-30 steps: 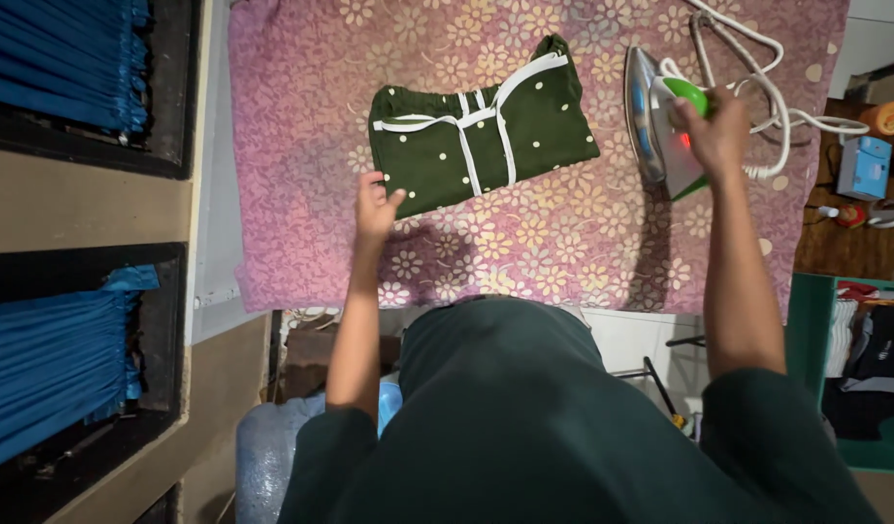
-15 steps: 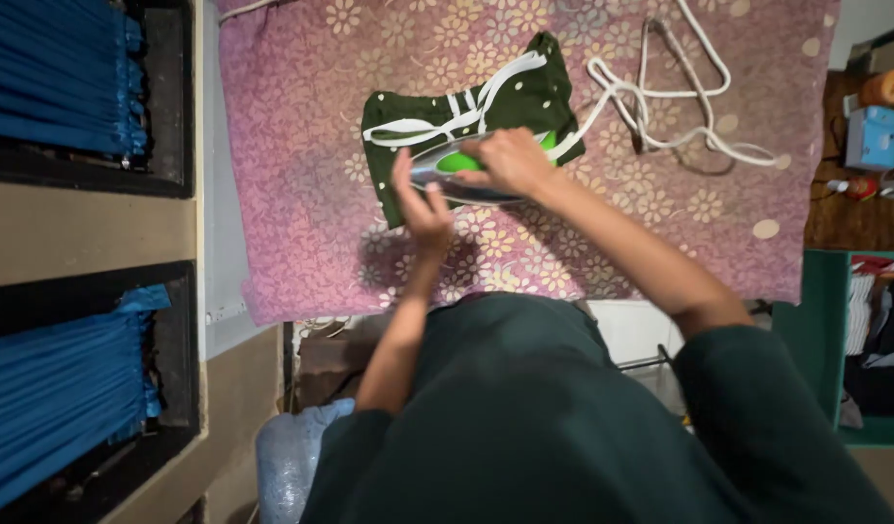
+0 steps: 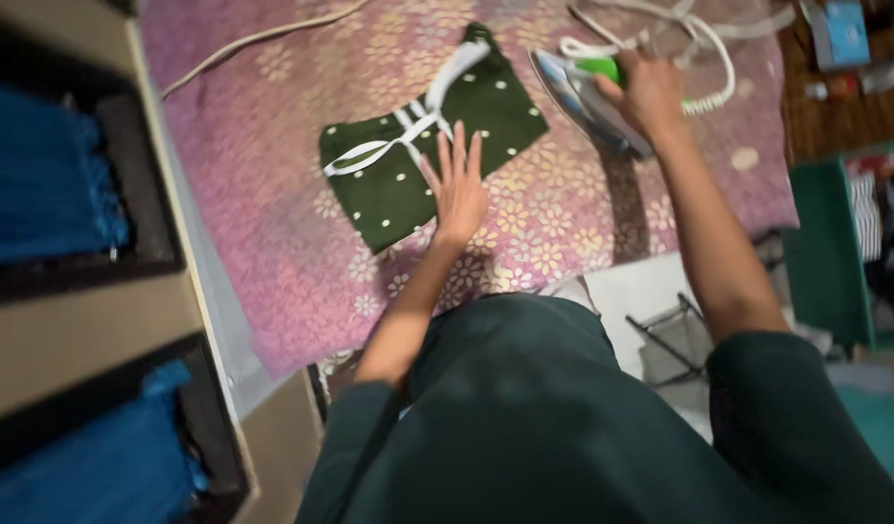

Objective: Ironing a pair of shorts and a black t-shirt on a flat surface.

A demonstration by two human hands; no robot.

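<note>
Pressing flat with fingers spread, our left hand (image 3: 458, 186) lay on the near edge of the folded green garment (image 3: 429, 134), which sat in the middle of the table's pink flowered cloth (image 3: 272, 233). Our right hand (image 3: 647, 92) was wrapped tight around the iron's (image 3: 592, 95) green handle, just beside the garment, its white cord (image 3: 704, 58) coiled behind.

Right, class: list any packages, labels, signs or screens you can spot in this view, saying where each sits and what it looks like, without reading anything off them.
Small box: top right corner, on the brown wooden surface beyond the ironing cloth; rectangular, light blue with a paler patch, blurred.
No signs or screens show; other small items beside the box are too blurred to identify.
</note>
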